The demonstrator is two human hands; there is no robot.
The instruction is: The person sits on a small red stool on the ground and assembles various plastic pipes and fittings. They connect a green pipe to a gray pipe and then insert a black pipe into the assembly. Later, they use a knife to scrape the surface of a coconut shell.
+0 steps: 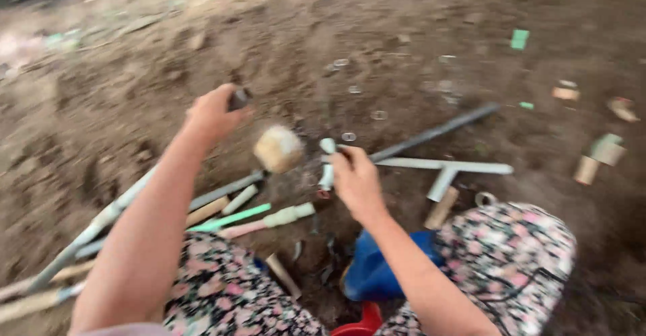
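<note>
Left hand (214, 112) is gripping a raised round-headed wooden mallet (278, 149) by its dark handle, while right-hand fingers (344, 161) are pinching a short white plastic pipe piece (327, 168) upright, steadying it above the dirt ground (101, 107) among scattered pipes (444, 168).

Whole frame motion-blurred. Mallet head (278, 148) smeared; its handle mostly hidden inside left hand (214, 112). Red container (359, 324) cut by bottom edge. Pale rings (363, 100) on soil too small to identify.

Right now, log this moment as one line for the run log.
left hand: grips mallet, raised | right hand: holds white pipe piece upright | around: pipes on dirt ground | image: motion-blurred
</note>
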